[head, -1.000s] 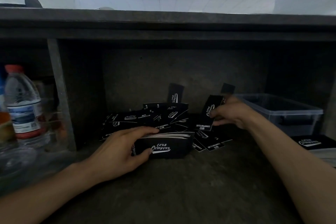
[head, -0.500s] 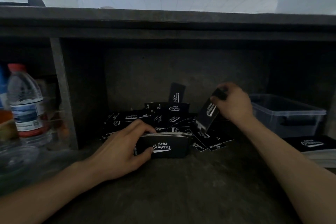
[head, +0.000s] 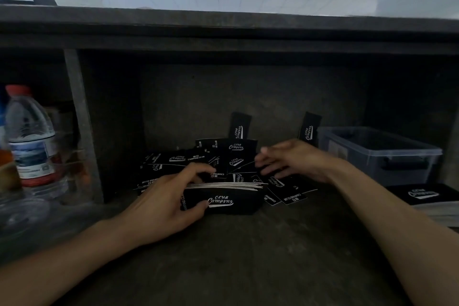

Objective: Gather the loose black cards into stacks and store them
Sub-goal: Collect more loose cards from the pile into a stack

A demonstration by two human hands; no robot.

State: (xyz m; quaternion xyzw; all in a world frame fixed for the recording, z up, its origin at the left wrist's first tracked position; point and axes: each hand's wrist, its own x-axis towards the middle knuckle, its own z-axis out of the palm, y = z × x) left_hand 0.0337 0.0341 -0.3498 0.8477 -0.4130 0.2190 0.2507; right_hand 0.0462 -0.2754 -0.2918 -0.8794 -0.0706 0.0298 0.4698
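A thick stack of black cards (head: pixel 231 200) with white "Club Camping" print stands on edge on the dark shelf. My left hand (head: pixel 169 201) grips its left end, thumb on the front face, fingers over the top. Behind it lies a loose pile of black cards (head: pixel 211 159). Two cards lean upright against the back wall, one (head: pixel 239 128) in the middle and one (head: pixel 309 129) to the right. My right hand (head: pixel 293 160) hovers over the right part of the pile, blurred, fingers stretched leftward and holding nothing I can see.
A clear plastic bin (head: pixel 380 154) sits at the right. In front of it is another black card stack (head: pixel 427 196). A water bottle with a red cap (head: pixel 31 136) stands left of a vertical divider (head: pixel 82 126). A dark shelf board (head: pixel 223 30) hangs overhead.
My right hand lifted a card, then came down and leftward over the pile with its fingers spread; a card now leans on the back wall at the right. The left hand stayed on the stack.
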